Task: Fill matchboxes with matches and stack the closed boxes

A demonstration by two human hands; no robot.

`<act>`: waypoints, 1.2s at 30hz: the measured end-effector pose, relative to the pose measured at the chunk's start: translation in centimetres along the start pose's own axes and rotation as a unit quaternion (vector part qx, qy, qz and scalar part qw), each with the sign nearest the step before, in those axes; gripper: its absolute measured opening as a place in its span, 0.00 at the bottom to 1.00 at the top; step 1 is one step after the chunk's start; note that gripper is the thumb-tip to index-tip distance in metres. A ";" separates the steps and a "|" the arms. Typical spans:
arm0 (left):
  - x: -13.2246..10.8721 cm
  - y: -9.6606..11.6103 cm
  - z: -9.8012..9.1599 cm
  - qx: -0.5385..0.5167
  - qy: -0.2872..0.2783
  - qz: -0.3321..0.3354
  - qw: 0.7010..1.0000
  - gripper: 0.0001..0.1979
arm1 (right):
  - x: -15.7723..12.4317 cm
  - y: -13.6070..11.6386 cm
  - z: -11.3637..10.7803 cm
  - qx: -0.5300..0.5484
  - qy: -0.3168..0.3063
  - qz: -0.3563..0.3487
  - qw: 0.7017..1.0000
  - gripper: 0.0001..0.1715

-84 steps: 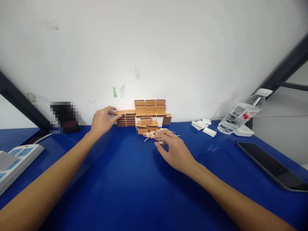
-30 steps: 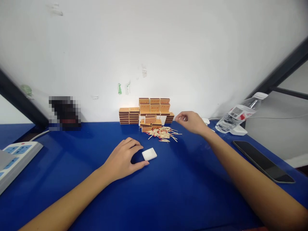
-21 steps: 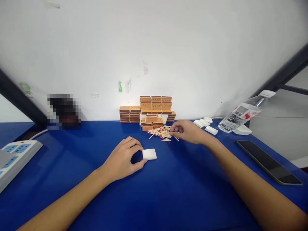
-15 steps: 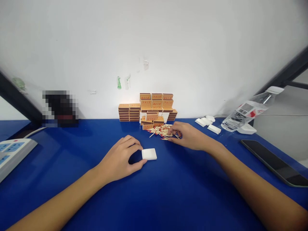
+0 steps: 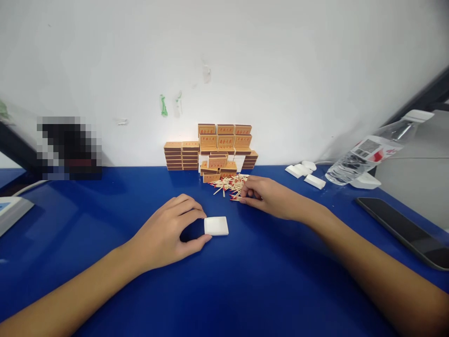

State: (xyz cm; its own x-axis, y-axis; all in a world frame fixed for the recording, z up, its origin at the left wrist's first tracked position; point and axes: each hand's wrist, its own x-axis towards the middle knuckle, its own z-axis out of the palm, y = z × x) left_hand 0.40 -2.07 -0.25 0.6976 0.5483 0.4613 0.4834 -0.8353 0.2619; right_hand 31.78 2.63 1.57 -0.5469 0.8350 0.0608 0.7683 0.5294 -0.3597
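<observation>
My left hand [image 5: 167, 231] rests on the blue table [image 5: 224, 290], thumb and fingers closed on the left end of a small white matchbox tray [image 5: 216, 226]. My right hand [image 5: 267, 197] lies at the near right edge of a loose pile of red-tipped matches [image 5: 228, 184], its fingers pinched together on matches there. Behind the pile, stacks of orange matchboxes [image 5: 220, 146] stand against the white wall.
Several white trays [image 5: 304, 171] lie at the back right, beside a tilted plastic water bottle [image 5: 372, 153]. A black phone [image 5: 403, 230] lies at the right edge. A white power strip [image 5: 10, 211] is at the left edge, a dark blurred object [image 5: 68, 149] behind it.
My left hand left the matchbox stack and now holds a white tray near me. My right hand went toward the back right, then returned to the match pile and pinched into it.
</observation>
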 end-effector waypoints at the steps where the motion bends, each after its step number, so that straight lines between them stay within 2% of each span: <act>1: 0.0 0.0 0.0 0.000 0.000 0.001 1.000 0.12 | -0.1 -0.1 0.1 0.000 -0.007 0.005 1.000 0.09; 6: 0.2 0.1 0.0 -0.003 -0.005 -0.003 1.000 0.11 | -0.6 -1.2 0.1 0.003 -0.045 0.024 0.999 0.13; 10: 0.2 0.1 -0.1 0.002 -0.011 -0.004 1.000 0.11 | -0.9 -2.5 0.1 0.004 -0.055 0.007 0.998 0.16; 14: 0.1 0.2 -0.1 0.002 -0.012 -0.009 1.000 0.11 | -1.2 -3.5 0.1 -0.001 -0.048 -0.010 0.999 0.13; 19: 0.2 0.4 0.0 -0.001 -0.006 -0.018 1.000 0.11 | -1.9 -5.0 0.3 -0.004 -0.036 -0.042 0.998 0.14; 22: 0.2 0.6 0.1 0.001 -0.006 -0.012 1.000 0.10 | -2.3 -6.2 0.9 -0.072 -0.020 -0.085 0.994 0.10; 26: 0.1 0.7 0.4 0.008 -0.008 0.000 1.000 0.11 | -2.5 -7.7 2.2 -0.204 -0.001 -0.141 0.969 0.09; 28: 0.1 0.8 0.4 0.012 -0.005 0.006 1.000 0.11 | -2.5 -8.0 2.6 -0.225 0.006 -0.149 0.963 0.08; 32: 0.2 1.0 0.2 0.009 -0.005 0.003 1.000 0.10 | -2.4 -7.4 2.1 -0.178 0.030 -0.140 0.973 0.08; 36: 0.3 1.1 0.0 0.008 -0.008 0.003 1.000 0.10 | -2.6 -6.2 0.8 -0.098 0.003 -0.100 0.990 0.07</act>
State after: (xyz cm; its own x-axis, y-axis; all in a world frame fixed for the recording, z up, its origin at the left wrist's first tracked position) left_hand 1.16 -2.82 0.15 0.7091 0.5433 0.4495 0.4869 -0.8384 0.2451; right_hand 28.19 -2.96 2.91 -0.6924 0.7117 0.1184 0.6956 0.7021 -0.1523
